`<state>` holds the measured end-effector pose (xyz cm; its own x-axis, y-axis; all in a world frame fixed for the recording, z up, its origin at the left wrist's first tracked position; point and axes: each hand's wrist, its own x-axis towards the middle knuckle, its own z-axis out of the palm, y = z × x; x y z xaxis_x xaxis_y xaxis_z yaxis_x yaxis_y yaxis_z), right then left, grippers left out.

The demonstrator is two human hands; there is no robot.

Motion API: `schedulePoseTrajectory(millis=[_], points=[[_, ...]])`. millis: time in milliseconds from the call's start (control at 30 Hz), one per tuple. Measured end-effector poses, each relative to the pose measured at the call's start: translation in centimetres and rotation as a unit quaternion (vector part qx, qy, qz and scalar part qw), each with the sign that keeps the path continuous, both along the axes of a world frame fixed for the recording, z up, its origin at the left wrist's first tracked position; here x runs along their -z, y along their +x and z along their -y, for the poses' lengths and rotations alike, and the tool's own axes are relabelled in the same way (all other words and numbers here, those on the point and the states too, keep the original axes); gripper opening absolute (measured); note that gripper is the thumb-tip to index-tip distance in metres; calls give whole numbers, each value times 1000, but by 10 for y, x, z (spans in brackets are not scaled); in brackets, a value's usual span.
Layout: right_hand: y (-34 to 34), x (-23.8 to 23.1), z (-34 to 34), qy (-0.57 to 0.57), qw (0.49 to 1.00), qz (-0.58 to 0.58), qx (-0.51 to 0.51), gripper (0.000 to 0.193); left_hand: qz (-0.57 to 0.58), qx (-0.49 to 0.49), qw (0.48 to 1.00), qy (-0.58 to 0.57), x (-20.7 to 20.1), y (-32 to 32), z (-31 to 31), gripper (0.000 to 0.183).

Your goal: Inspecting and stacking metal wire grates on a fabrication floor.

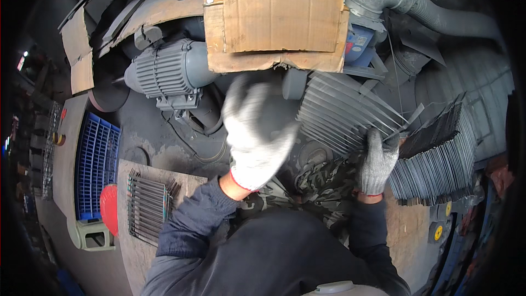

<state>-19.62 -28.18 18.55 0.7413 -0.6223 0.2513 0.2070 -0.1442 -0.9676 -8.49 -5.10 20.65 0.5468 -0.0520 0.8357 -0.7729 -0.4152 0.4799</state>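
Note:
My left hand (257, 142), in a white knit glove, is raised in front of me below the cardboard. Motion smears its fingers, and I cannot make out anything in them. My right hand (378, 160), in a greyish glove, is closed round the near right end of a fanned bunch of thin grey metal strips (342, 112). Just right of that hand stands a dense stack of similar thin metal pieces (435, 178), dark along its upper part. A smaller row of dark metal strips (148, 208) lies at my left.
A cardboard sheet (279, 16) covers the machine ahead. A grey electric motor (164, 68) sits far left of it, and a dusty duct (422, 8) bends away at the far right. At left are a blue plastic crate (97, 167) and a red round object (109, 210).

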Motion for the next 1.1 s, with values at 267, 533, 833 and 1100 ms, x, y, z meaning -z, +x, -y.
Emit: schedulePoseTrajectory(millis=[267,533,833,1100], points=[[1,92,-37,417,901,91,-76,31,-540,229,718,-374,97,-17,15,42],[29,113,44,90,966,-186,-153,37,-525,146,816,-193,184,10,12,16],[78,161,87,164,966,-182,-83,24,-616,183,750,-157,222,69,61,54],[131,174,-21,267,928,-201,-163,12,-670,116,692,-242,180,78,-43,35]])
